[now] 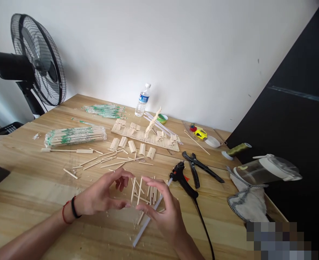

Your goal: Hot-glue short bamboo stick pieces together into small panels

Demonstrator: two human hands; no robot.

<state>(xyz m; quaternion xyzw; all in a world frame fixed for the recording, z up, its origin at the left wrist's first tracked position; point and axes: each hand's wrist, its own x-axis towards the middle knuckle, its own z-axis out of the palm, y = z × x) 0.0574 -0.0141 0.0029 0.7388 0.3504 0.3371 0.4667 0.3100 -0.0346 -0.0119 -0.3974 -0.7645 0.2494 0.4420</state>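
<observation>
My left hand (102,196) hovers over the wooden table (40,191) with its fingers curved and apart, and nothing is in it. My right hand (166,211) faces it, fingers spread, thumb and forefinger apart. Between the two hands lies a heap of short wooden sticks (143,189), close to the fingertips of both. A long white glue stick (144,227) lies slanted on the table under my right hand. Just right of that hand is a black glue gun (182,178), with its cable running toward the near edge.
Black pliers (201,167) lie beyond the glue gun. Behind the heap are a flat panel of glued sticks (143,136), small stick bundles and packs of chopsticks (75,135). A water bottle (142,100), a fan (37,59), a thread spool (236,149), a clear container (267,169) and a cloth (247,204) stand around.
</observation>
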